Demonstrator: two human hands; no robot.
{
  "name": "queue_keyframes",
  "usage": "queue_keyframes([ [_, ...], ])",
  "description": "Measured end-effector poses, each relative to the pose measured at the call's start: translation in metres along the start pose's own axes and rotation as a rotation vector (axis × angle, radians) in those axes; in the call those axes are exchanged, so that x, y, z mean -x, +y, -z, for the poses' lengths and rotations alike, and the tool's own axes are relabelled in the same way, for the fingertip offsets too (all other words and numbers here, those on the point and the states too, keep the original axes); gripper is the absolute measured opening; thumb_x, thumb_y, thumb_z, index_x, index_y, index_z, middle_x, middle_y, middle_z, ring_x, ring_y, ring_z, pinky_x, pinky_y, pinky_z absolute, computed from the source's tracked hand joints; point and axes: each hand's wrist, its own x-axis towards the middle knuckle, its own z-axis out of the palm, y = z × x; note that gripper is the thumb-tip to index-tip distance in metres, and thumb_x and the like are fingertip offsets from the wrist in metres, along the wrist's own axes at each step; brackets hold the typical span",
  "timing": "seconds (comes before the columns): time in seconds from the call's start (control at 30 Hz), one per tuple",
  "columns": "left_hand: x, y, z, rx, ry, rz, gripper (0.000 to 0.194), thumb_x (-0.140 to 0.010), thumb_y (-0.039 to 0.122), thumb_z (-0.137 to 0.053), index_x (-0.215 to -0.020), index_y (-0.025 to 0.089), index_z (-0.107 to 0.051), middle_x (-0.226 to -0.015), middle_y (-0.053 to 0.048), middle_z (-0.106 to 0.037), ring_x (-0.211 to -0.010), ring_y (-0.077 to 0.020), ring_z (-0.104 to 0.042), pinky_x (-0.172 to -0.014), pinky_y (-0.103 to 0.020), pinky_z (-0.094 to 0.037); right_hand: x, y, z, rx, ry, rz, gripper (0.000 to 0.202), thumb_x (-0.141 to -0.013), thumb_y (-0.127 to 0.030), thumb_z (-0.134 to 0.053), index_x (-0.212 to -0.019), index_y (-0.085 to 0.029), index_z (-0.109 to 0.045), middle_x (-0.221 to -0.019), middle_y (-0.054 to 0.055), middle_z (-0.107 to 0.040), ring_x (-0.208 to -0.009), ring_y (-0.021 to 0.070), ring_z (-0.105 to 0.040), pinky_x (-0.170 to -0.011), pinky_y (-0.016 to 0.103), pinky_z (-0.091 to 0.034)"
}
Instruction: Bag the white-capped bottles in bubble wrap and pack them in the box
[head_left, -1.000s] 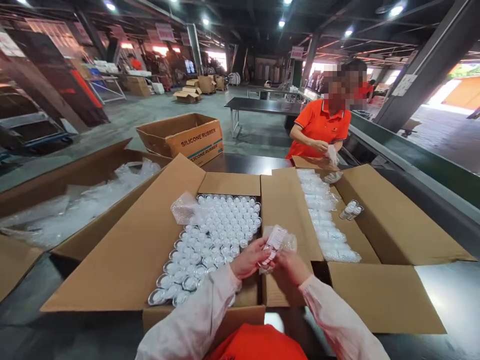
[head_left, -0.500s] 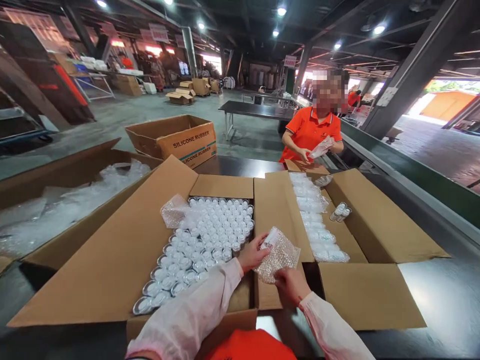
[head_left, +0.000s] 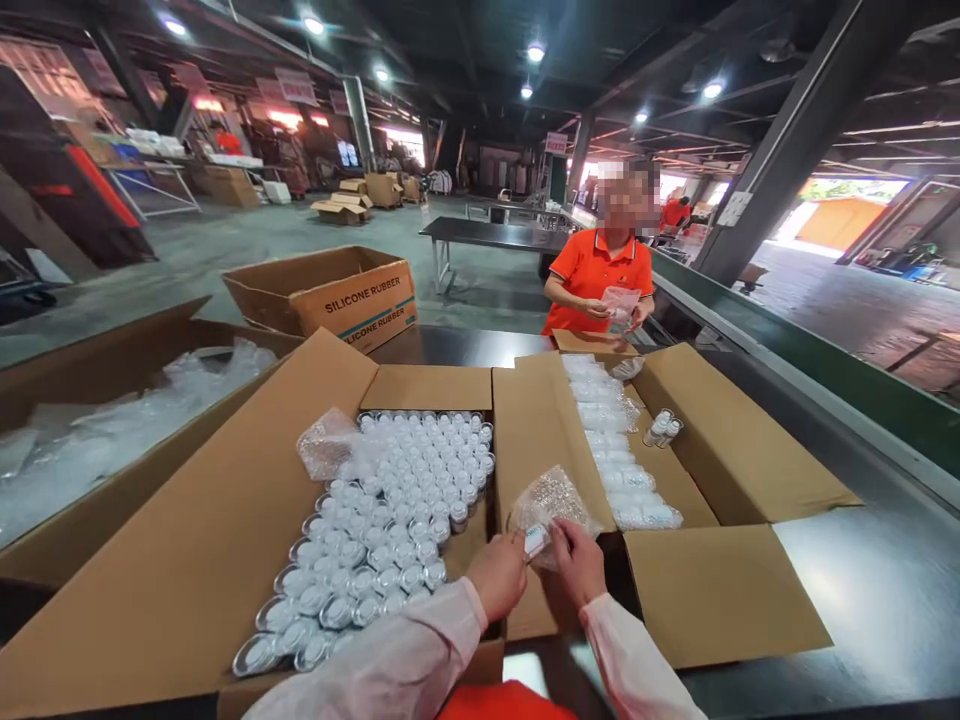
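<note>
My left hand (head_left: 499, 575) is closed on the end of a small white bottle (head_left: 535, 541) at the mouth of a bubble-wrap bag (head_left: 553, 498). Fingers of my right hand (head_left: 579, 562) pinch the bag beside the bottle. To the left, an open carton (head_left: 187, 520) holds many upright clear-rimmed, white-topped bottles (head_left: 420, 470), with a bubble-wrap bag (head_left: 326, 446) lying over some. In the right carton (head_left: 727, 595), wrapped bundles (head_left: 630, 480) lie in a row along the left side, and a few unwrapped bottles (head_left: 663, 429) sit apart from them.
Across the table (head_left: 457, 345) a person in orange (head_left: 600, 275) holds a clear bag (head_left: 621, 303). A box of bubble bags (head_left: 150, 405) stands at far left, with a printed carton (head_left: 352, 300) behind. A green-sided conveyor (head_left: 817, 350) runs along the right.
My left hand has moved down to the bag's mouth, where a white bottle now shows. My right hand has shifted up onto the bag. The view has moved slightly; the other person's bag is lower.
</note>
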Motion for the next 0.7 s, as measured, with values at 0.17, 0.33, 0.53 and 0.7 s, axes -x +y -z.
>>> queue_keyframes([
  [0.17,-0.015,0.014,0.002,0.704,-0.166,0.214,0.024,-0.078,0.03,-0.042,-0.078,0.015,-0.06,-0.079,-0.011,-0.062,-0.081,-0.0231,-0.06,-0.078,-0.039,-0.047,0.019,-0.023,0.011,0.307,0.101,0.457,0.033,-0.087,-0.021,-0.042,-0.111,-0.021,-0.065,-0.086,0.009,-0.064,-0.08,0.0216,-0.061,-0.071,0.034,-0.052],
  [0.33,-0.016,0.006,-0.003,1.025,-0.168,0.187,0.016,-0.072,0.019,-0.046,-0.079,0.013,-0.059,-0.083,-0.009,-0.062,-0.075,-0.0144,-0.058,-0.081,-0.029,-0.048,0.031,-0.034,0.008,0.298,0.204,0.714,0.049,-0.084,-0.007,-0.041,-0.129,-0.024,-0.052,-0.087,0.008,-0.061,-0.077,0.0191,-0.061,-0.065,0.03,-0.054],
  [0.53,-0.016,0.003,-0.016,0.925,-0.197,0.1,0.021,-0.073,0.027,-0.054,-0.085,0.013,-0.065,-0.079,-0.009,-0.064,-0.087,-0.0192,-0.062,-0.082,-0.033,-0.05,0.04,-0.044,0.003,0.26,0.197,0.803,0.044,-0.089,-0.012,-0.045,-0.13,-0.026,-0.05,-0.089,0.008,-0.066,-0.078,0.0196,-0.064,-0.064,0.03,-0.055],
  [0.7,-0.022,0.012,-0.023,0.748,-0.151,0.053,0.038,-0.077,0.051,-0.054,-0.084,0.016,-0.066,-0.072,-0.009,-0.064,-0.08,-0.023,-0.061,-0.066,-0.035,-0.051,0.048,-0.045,-0.005,0.247,0.169,0.823,0.034,-0.089,-0.014,-0.043,-0.115,-0.027,-0.062,-0.077,0.006,-0.066,-0.068,0.0191,-0.062,-0.056,0.029,-0.053],
])
